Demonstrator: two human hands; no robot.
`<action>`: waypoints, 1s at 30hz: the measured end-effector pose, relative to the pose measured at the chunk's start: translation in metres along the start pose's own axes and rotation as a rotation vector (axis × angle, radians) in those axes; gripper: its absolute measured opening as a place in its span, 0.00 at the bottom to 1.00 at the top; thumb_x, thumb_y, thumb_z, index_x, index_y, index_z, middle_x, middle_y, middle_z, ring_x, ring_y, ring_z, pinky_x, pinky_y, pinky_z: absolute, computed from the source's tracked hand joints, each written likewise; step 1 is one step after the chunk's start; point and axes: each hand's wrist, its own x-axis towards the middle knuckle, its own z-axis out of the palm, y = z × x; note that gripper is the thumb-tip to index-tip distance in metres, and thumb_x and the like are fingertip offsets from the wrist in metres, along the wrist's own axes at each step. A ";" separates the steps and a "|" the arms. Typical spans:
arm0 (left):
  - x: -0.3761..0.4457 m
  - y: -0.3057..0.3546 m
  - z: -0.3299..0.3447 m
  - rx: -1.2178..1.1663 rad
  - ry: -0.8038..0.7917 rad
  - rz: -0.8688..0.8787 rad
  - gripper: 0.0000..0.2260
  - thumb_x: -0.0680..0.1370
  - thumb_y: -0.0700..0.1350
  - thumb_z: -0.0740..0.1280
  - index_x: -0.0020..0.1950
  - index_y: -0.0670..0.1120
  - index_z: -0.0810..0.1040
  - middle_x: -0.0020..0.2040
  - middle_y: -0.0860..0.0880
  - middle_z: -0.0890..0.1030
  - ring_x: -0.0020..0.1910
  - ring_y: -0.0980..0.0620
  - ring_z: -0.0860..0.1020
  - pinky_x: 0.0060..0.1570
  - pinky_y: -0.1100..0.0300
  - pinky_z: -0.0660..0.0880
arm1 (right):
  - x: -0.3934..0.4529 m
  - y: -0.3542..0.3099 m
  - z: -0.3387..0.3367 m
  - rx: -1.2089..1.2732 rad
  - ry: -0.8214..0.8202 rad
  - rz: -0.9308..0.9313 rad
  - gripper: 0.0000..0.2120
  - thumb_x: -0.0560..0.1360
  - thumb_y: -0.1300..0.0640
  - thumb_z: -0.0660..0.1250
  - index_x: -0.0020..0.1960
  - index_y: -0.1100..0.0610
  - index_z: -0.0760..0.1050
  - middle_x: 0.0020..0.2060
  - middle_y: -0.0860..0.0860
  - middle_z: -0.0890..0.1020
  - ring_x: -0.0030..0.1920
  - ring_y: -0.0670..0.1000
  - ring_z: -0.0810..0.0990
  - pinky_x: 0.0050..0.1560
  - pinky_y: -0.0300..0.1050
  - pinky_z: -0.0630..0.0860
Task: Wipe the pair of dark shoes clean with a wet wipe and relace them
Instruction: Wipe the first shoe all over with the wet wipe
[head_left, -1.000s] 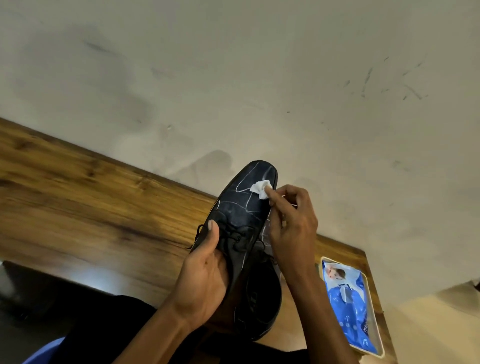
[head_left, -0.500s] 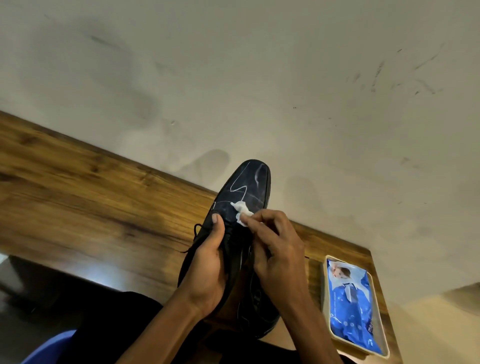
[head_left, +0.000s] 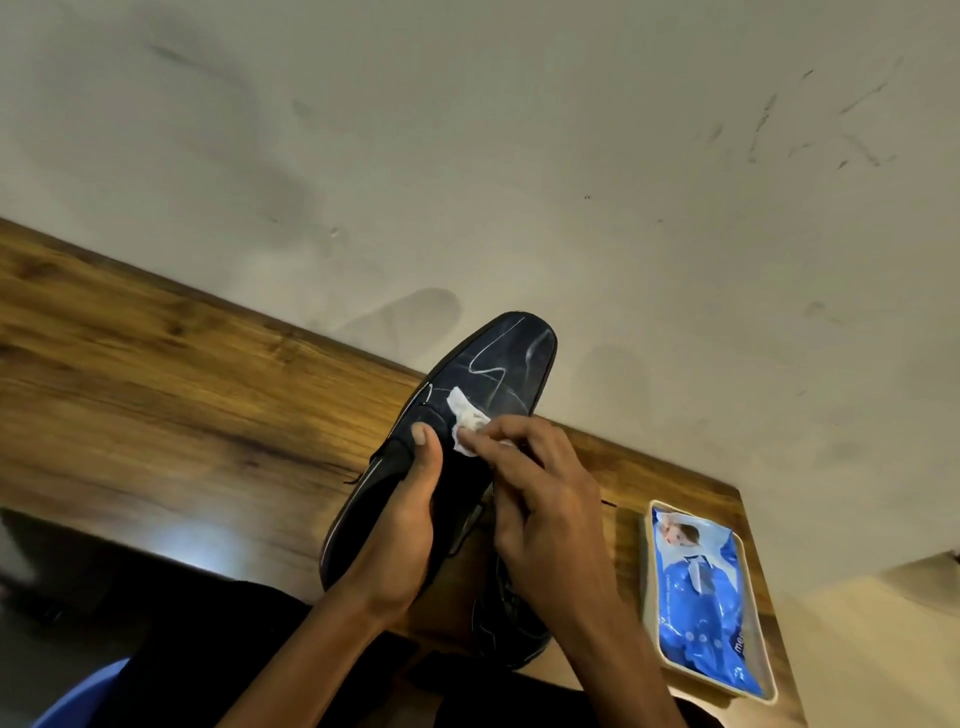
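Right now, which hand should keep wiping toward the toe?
The right hand: its fingers already pinch the wipe against the shoe. The left hand is busy gripping the shoe steady.

A plain room, likely a home: wooden table (head_left: 156, 374) against a scuffed, marked wall (head_left: 571, 156).

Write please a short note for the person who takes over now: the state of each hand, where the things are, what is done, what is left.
Left hand: grips the dark leather shoe, toe raised.
Right hand: pinches the small white wet wipe against its upper.
Second dark shoe: on the wooden table, under the hands.
Blue wipes pack: in a tray at the right.
Done: nothing finished; pale streaks remain on the toe.
Left: finish wiping, clean the second shoe, relace both.
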 end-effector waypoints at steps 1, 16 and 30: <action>0.000 -0.002 -0.003 0.010 0.012 -0.005 0.27 0.80 0.64 0.48 0.55 0.57 0.86 0.59 0.46 0.84 0.61 0.50 0.81 0.54 0.58 0.80 | 0.000 0.000 -0.001 -0.015 -0.003 -0.021 0.19 0.77 0.62 0.62 0.65 0.55 0.81 0.59 0.51 0.80 0.62 0.48 0.76 0.62 0.35 0.72; 0.003 -0.010 -0.014 0.174 -0.019 -0.002 0.25 0.74 0.69 0.56 0.61 0.59 0.82 0.62 0.47 0.82 0.66 0.48 0.78 0.70 0.42 0.68 | 0.004 -0.002 0.004 0.010 0.046 -0.003 0.18 0.77 0.61 0.61 0.63 0.57 0.83 0.58 0.52 0.82 0.60 0.49 0.78 0.63 0.36 0.72; 0.003 -0.015 -0.015 0.384 0.034 -0.010 0.26 0.72 0.75 0.56 0.51 0.59 0.82 0.59 0.35 0.81 0.65 0.34 0.64 0.63 0.36 0.72 | 0.013 0.015 0.003 -0.098 0.083 0.007 0.16 0.77 0.63 0.63 0.61 0.58 0.83 0.57 0.55 0.82 0.58 0.54 0.79 0.58 0.42 0.76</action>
